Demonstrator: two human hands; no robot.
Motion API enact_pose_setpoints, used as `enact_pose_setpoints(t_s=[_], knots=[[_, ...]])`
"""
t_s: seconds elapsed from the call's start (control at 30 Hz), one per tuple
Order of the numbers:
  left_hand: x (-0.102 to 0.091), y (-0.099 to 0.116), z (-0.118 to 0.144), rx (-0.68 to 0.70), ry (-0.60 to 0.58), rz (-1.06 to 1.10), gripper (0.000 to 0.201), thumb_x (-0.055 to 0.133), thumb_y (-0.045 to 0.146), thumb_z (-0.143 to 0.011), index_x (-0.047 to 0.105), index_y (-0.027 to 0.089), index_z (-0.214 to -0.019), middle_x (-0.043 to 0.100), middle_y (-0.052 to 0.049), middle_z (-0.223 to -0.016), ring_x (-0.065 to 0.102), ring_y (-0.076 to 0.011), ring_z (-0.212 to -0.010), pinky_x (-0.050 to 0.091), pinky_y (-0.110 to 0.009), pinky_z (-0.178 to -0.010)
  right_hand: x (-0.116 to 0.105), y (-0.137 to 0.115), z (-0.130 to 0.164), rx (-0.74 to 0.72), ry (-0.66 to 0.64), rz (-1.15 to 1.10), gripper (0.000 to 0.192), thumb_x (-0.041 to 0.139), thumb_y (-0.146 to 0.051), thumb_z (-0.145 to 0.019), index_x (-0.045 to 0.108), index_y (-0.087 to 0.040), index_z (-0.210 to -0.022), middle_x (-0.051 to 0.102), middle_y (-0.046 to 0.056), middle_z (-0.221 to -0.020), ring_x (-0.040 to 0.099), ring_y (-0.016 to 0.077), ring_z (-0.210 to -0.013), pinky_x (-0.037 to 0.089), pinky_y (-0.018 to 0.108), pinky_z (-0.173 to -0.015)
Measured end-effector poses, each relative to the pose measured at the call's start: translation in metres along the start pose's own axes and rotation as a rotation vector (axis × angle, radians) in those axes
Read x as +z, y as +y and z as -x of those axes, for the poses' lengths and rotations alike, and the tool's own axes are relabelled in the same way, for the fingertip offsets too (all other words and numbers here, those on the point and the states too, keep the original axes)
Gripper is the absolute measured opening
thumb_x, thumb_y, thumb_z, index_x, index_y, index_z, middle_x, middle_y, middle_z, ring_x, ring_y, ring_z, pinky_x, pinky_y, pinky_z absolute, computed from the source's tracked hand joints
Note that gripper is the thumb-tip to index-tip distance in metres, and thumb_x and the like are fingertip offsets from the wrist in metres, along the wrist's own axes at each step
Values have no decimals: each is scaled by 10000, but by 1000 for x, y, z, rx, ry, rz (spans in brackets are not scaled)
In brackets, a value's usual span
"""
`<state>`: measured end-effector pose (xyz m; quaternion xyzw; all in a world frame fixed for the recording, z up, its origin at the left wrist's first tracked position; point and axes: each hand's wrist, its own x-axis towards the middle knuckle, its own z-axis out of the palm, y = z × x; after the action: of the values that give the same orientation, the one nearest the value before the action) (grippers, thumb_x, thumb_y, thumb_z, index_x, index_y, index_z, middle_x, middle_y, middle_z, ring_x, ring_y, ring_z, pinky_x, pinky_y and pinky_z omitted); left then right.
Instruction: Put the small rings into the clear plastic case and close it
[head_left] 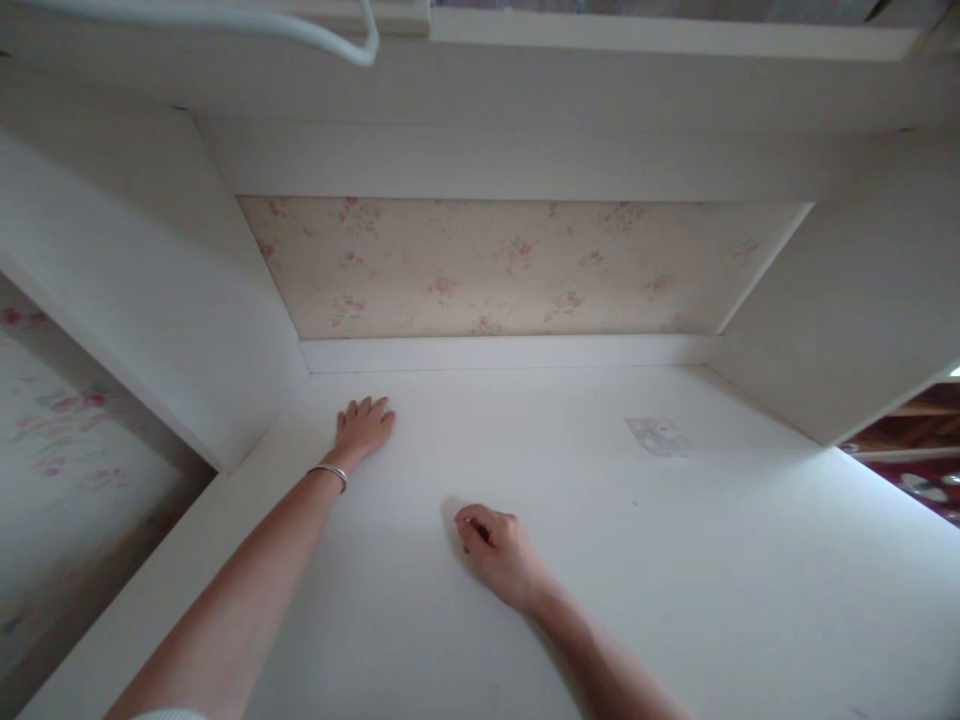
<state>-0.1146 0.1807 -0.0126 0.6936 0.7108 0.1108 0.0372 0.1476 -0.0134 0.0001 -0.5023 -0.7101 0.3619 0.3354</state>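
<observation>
My left hand [364,427] lies on the white desktop [570,610] close to its back left corner, fingers spread and palm down. A thin silvery bracelet [331,475] circles that wrist. A small pale patch shows by its fingertips, too faint to identify. Nearer to me, around the middle of the surface, my right hand [499,555] rests on its side with the fingers curled and pinched together. Whatever may be between those fingers is hidden. To the right, a small clear plastic piece [660,437] lies flat on the desktop.
White side panels [135,240] [855,290] rise left and right, joined by a low back strip [510,353]. Floral wallpaper [480,265] fills the gap behind. A white shelf [525,90] hangs overhead, with a white cable [300,28] at upper left.
</observation>
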Motion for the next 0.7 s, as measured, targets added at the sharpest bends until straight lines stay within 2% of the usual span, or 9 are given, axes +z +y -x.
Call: enact_pose_setpoints(t_s=[0.1, 0.17, 0.33, 0.5, 0.6, 0.7], knots=[[1, 6, -4, 116, 16, 20, 472, 323, 338, -883, 475, 117, -1272, 447, -143, -1357, 348, -282, -1286, 220, -435, -1079, 0, 0, 0, 1, 0, 2, 281, 408, -336, -900, 643, -182, -902, 611, -2, -645, 511, 93, -563, 347, 201, -545], [0, 12, -4, 156, 28, 37, 438, 338, 300, -875, 508, 96, -1223, 503, -140, -1299, 413, -244, -1236, 257, -369, -1070, 0, -1, 0, -5, 6, 10, 281, 405, -336, -902, 642, -185, -894, 607, -3, -648, 505, 92, -562, 346, 200, -543], [1, 33, 11, 266, 41, 101, 367, 368, 253, -865, 561, 109, -1143, 566, -128, -1208, 495, -221, -1145, 324, -334, -1031, 0, -2, 0, -19, 7, 19, 274, 406, -321, -899, 644, -186, -876, 599, -4, -658, 500, 92, -572, 348, 196, -545], [10, 72, 48, 408, 16, 186, 318, 407, 240, -858, 592, 165, -1106, 583, -83, -1188, 502, -186, -1137, 339, -291, -1027, -1, -3, 0, -35, 12, 1, 264, 413, -304, -891, 643, -180, -855, 590, -8, -649, 490, 90, -571, 350, 197, -552], [16, 102, 74, 499, -15, 447, 295, 416, 234, -852, 623, 152, -1046, 611, -107, -1126, 518, -201, -1105, 352, -319, -1013, 2, -3, 1, -29, 24, -27, 283, 406, -314, -891, 645, -171, -838, 584, -8, -631, 489, 91, -561, 350, 199, -547], [15, 128, 95, 473, -110, 705, 291, 411, 256, -858, 639, 172, -1017, 635, -90, -1083, 543, -194, -1062, 382, -322, -972, 2, -4, 1, -19, 62, -53, 310, 403, -337, -891, 656, -164, -840, 577, -10, -611, 491, 94, -550, 354, 206, -545]])
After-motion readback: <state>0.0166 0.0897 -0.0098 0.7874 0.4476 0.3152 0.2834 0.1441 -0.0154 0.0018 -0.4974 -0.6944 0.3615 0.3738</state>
